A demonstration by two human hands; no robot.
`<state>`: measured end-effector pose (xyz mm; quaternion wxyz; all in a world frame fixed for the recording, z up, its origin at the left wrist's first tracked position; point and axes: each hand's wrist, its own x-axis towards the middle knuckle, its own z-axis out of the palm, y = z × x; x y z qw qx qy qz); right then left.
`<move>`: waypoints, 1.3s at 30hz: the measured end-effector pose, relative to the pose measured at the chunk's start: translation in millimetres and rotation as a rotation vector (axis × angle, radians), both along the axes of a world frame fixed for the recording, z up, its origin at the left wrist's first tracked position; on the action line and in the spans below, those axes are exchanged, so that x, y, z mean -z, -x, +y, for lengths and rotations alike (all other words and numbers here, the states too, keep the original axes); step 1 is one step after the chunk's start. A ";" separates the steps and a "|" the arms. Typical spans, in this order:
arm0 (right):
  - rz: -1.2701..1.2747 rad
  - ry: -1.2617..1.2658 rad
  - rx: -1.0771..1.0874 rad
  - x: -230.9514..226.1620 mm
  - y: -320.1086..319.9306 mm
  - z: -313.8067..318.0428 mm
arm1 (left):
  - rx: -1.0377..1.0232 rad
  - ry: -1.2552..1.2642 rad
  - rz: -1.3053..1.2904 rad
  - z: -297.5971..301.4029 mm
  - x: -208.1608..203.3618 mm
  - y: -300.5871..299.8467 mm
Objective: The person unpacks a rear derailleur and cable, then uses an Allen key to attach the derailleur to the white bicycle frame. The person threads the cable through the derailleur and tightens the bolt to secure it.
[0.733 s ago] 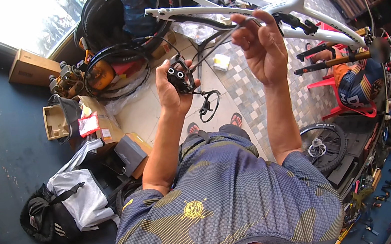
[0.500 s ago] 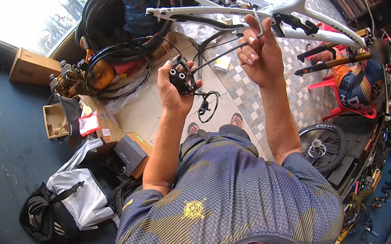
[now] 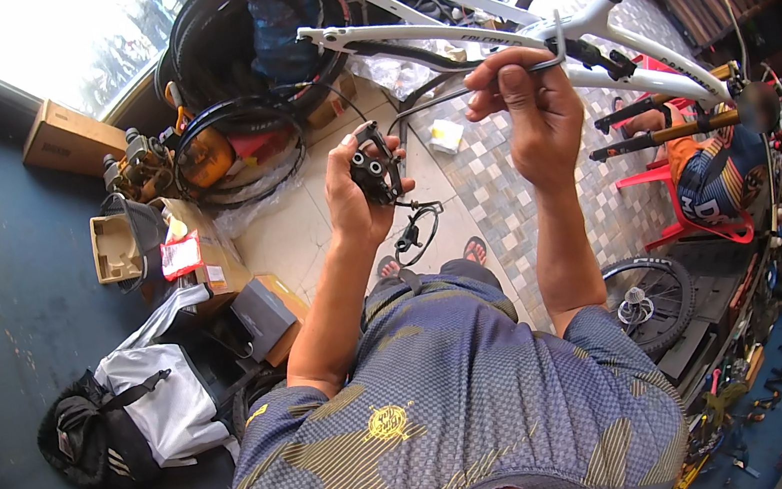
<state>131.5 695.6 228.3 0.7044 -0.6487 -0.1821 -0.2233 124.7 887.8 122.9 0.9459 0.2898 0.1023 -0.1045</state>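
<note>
The left grip (image 3: 350, 188) is curled firmly around a black bicycle part (image 3: 374, 168), raised above the floor (image 3: 287, 222). A thin black cable (image 3: 409, 235) hangs from it in a small loop. The right grip (image 3: 539, 116) is closed around an L-shaped metal key (image 3: 561, 39), its long arm pointing toward the part; whether they touch, I cannot tell. Beyond stretches a white bicycle frame (image 3: 420, 30). To the right, a person (image 3: 726, 172) sits on a red chair (image 3: 646, 178), near a wheel (image 3: 634, 306).
</note>
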 end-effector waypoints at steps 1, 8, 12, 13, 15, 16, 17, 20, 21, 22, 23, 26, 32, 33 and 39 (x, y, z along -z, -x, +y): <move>0.012 0.017 -0.003 1.3 -2.5 1.6 | 0.008 -0.004 -0.008 -0.7 -1.1 1.3; 0.067 0.032 -0.061 16.4 -8.3 13.9 | 0.035 -0.003 -0.033 -1.1 -5.4 5.9; 0.074 0.009 -0.097 16.6 -11.6 16.1 | 0.027 -0.011 -0.030 0.0 -1.7 5.4; 0.070 -0.003 -0.104 14.9 -11.7 15.3 | 0.026 -0.016 -0.026 -1.4 -1.5 5.2; 0.087 -0.076 -0.157 15.3 -13.8 14.8 | 0.026 -0.027 -0.016 -2.4 -1.2 6.2; 0.072 -0.100 -0.152 17.5 -14.3 14.9 | 0.018 -0.032 -0.029 -3.9 -1.1 6.9; 0.056 -0.124 -0.147 18.3 -14.4 15.2 | 0.016 -0.045 -0.042 -4.6 -0.3 7.3; 0.094 -0.098 -0.082 18.4 -12.6 11.7 | 0.018 -0.043 -0.082 -4.2 2.5 7.1; 0.105 -0.078 -0.075 18.3 -11.9 8.7 | 0.015 -0.045 -0.093 -4.6 2.4 6.8; 0.118 -0.055 -0.083 18.0 -10.8 7.9 | 0.012 -0.066 -0.089 -3.8 1.9 7.1; 0.161 -0.039 -0.085 15.2 -7.9 5.8 | 0.008 -0.087 -0.085 -3.0 1.7 6.8; 0.207 0.073 -0.079 6.0 -4.1 -1.4 | 0.020 -0.104 -0.051 -0.9 5.7 4.3; 0.109 0.170 -0.080 13.0 -6.3 -12.3 | 0.010 -0.091 -0.006 -0.3 5.4 6.9; 0.092 0.161 -0.077 14.7 -6.2 -12.2 | 0.002 -0.076 -0.009 1.3 6.7 6.4; 0.029 0.101 0.011 16.5 4.8 6.4 | -0.012 -0.077 -0.019 8.6 8.6 3.8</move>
